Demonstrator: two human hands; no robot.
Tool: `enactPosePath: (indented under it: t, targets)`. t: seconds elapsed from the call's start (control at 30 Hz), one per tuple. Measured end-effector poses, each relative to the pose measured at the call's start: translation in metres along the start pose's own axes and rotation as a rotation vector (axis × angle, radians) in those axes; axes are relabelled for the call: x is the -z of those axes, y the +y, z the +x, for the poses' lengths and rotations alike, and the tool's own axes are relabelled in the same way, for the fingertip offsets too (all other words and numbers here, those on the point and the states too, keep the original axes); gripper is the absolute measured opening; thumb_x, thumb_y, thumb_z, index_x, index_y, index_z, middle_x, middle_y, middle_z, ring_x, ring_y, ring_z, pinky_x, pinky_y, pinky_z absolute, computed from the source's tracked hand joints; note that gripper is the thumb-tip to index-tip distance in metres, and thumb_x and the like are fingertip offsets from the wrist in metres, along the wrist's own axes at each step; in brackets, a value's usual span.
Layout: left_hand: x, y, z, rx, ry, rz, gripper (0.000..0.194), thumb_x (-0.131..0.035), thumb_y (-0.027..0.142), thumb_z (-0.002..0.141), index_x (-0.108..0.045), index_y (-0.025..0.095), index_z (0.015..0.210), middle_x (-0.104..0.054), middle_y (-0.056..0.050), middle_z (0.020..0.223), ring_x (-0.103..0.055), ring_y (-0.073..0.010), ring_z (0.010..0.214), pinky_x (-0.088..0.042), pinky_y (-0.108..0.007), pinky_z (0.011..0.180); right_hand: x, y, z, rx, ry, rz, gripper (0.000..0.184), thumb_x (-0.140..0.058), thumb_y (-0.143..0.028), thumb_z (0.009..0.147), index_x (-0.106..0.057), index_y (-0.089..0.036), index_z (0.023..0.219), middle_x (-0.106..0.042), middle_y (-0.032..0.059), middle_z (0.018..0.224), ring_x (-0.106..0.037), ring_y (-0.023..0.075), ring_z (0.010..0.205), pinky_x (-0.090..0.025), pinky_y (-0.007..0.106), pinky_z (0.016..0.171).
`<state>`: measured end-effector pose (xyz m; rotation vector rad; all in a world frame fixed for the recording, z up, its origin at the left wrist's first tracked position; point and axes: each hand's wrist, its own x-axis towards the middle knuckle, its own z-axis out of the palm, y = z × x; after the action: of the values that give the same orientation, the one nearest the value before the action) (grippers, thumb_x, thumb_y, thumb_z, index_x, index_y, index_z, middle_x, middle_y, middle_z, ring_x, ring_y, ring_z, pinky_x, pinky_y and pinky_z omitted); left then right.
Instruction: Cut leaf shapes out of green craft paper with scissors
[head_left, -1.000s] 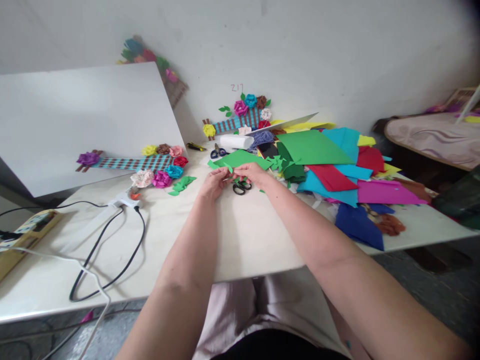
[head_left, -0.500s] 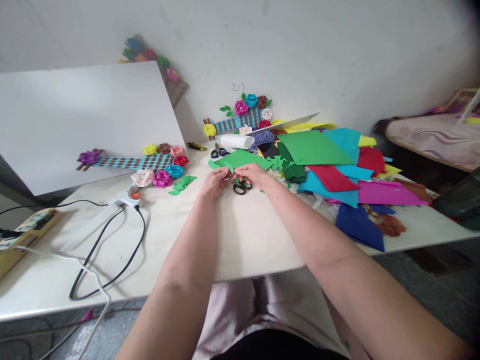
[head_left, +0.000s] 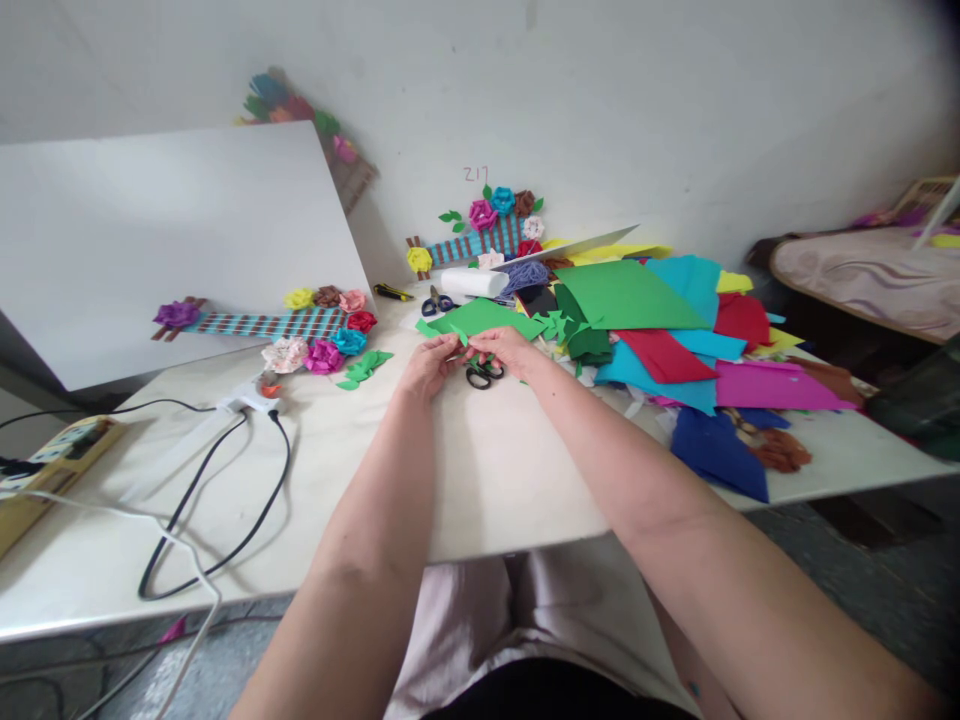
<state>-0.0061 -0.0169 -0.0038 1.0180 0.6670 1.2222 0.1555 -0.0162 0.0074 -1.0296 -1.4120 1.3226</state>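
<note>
My left hand [head_left: 430, 366] and my right hand [head_left: 508, 349] meet over the middle of the table, fingertips nearly touching. A small green paper piece [head_left: 463, 338] is pinched between the fingers of both. Its lower part is hidden by the fingers. Just below the hands lie black-handled scissors [head_left: 480, 379], their blades mostly out of sight. Behind the hands spreads a green sheet [head_left: 480, 317], with green offcuts [head_left: 559, 325] at its right end. Several cut green leaves [head_left: 365, 368] lie to the left.
A white board [head_left: 172, 230] leans at the left with a flower-trimmed woven strip [head_left: 262, 325] before it. Coloured sheets [head_left: 637, 295] pile up on the right. Other scissors [head_left: 436, 303], a yellow cutter [head_left: 393, 292] and a white roll [head_left: 474, 283] lie behind. A black cable [head_left: 289, 450] loops at left.
</note>
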Motion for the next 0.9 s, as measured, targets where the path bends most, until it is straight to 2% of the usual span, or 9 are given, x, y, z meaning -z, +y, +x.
enactPosePath:
  t: [0.5,0.6,0.73,0.9]
  targets:
    - [-0.003,0.001,-0.002,-0.001,0.003,0.037,0.011,-0.072,0.017,0.069,-0.062,0.013,0.070,-0.063,-0.003,0.069,-0.063,-0.0139,0.067,-0.052,-0.029,0.073,-0.003,-0.003,-0.002,-0.002,0.002,-0.007,0.015,-0.062,-0.017,0.077,-0.066,-0.012,0.063,-0.068,0.0036,0.065,-0.046,0.0052,0.045,-0.023,0.016,0.034]
    - [-0.003,0.002,-0.003,0.005,0.008,0.029,0.010,-0.072,0.016,0.070,-0.062,0.013,0.070,-0.064,-0.003,0.070,-0.064,-0.0138,0.068,-0.052,-0.028,0.073,-0.005,-0.003,-0.001,0.028,0.043,-0.056,0.015,-0.060,-0.016,0.077,-0.065,-0.013,0.062,-0.067,0.0027,0.064,-0.046,0.0052,0.045,-0.024,0.016,0.036]
    - [-0.003,0.001,-0.001,0.024,0.005,0.023,0.009,-0.071,0.016,0.071,-0.065,0.012,0.077,-0.067,-0.006,0.076,-0.065,-0.0147,0.074,-0.053,-0.025,0.069,-0.008,-0.005,0.002,0.148,0.149,-0.297,0.018,-0.057,-0.014,0.078,-0.065,-0.014,0.062,-0.065,0.0006,0.060,-0.048,0.0069,0.047,-0.037,0.018,0.048]
    - [-0.003,-0.001,0.001,0.049,0.001,0.043,0.015,-0.075,0.019,0.068,-0.066,0.009,0.076,-0.067,-0.007,0.074,-0.065,-0.0131,0.069,-0.053,-0.023,0.066,-0.013,-0.008,-0.001,0.256,0.304,-0.881,0.017,-0.057,-0.021,0.079,-0.073,-0.016,0.075,-0.070,0.0044,0.071,-0.061,0.0167,0.069,-0.041,0.024,0.061]
